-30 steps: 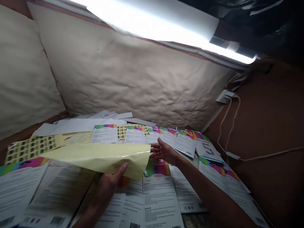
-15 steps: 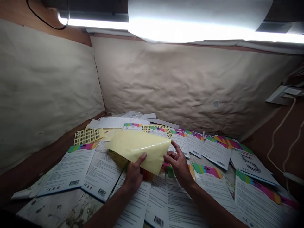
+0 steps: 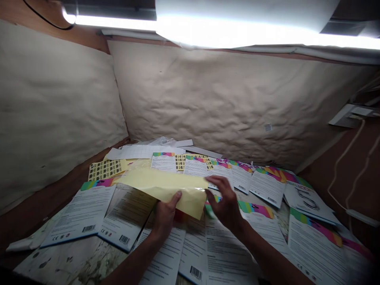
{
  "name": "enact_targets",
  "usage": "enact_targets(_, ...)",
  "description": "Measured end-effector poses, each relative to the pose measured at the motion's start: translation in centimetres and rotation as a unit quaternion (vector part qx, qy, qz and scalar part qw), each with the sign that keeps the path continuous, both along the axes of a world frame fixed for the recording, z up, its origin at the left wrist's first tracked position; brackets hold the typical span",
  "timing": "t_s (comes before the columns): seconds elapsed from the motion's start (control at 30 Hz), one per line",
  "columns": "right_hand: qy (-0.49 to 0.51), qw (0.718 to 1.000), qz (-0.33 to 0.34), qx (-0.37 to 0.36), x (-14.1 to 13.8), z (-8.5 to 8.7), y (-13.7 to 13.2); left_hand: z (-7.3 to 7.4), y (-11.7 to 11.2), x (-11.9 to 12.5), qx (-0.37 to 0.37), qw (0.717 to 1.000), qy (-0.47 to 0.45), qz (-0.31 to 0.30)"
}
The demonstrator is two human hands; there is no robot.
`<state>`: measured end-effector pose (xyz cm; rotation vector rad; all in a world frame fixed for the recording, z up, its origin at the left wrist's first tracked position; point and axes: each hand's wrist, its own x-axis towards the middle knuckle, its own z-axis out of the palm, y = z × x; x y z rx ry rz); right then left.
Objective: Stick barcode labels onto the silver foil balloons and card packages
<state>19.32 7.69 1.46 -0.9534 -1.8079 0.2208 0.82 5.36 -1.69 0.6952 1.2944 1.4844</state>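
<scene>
My left hand [image 3: 166, 213] pinches the lower edge of a glossy pale yellow sheet [image 3: 160, 186], its thumb lying on top. The sheet is held up above the printed packs and bends along its length. My right hand [image 3: 224, 200] is at the sheet's right corner, thumb and fingers apart; whether a fingertip touches the sheet is hard to tell through the blur. Beneath my hands lie white printed packs with rainbow-coloured tops, such as the pack [image 3: 192, 253] near my left wrist.
More printed packs [image 3: 77, 213] cover the table to the left and right. Yellow sheets of small dark stickers [image 3: 107, 169] lie at the back left, near white paper strips [image 3: 139, 151]. A tube light [image 3: 118, 23] hangs above; a white cable [image 3: 335, 174] runs down the right wall.
My right hand's fingers have spread at the sheet's corner, and the hand has shifted slightly right. The sheet's far edge has dipped and moved left. My left hand keeps its hold.
</scene>
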Motion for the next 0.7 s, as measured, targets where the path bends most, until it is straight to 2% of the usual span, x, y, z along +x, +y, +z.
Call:
enact_targets(0.07, -0.07, 0.994, 0.076, 0.034, -0.7, 0.0, -0.7, 0.3, -0.4, 0.1, -0.027, 0.999, 0.022, -0.041)
enact_targets(0.13, -0.112, 0.988, 0.1, 0.043, -1.3, -0.2, -1.2, 0.3, -0.5, 0.1, -0.061, 0.994, 0.061, -0.069)
enact_targets(0.27, -0.16, 0.983, 0.079, 0.04, -1.5, -1.0, -0.9, -0.3, 0.1, 0.1, -0.12, 0.975, 0.173, -0.064)
enact_targets(0.47, -0.183, 0.981, 0.053, 0.033, -0.8, -1.8, -0.8, -0.9, 1.1, -0.1, -0.167, 0.948, 0.252, -0.101)
enact_targets(0.57, -0.165, 0.984, 0.07, 0.018, -0.6, -1.5, -0.9, -0.5, 0.8, 0.1, -0.182, 0.946, 0.253, -0.095)
enact_targets(0.7, -0.1, 0.991, 0.086, -0.033, -0.3, -0.9, -1.1, -0.1, -0.1, 1.0, -0.124, 0.977, 0.15, -0.085)
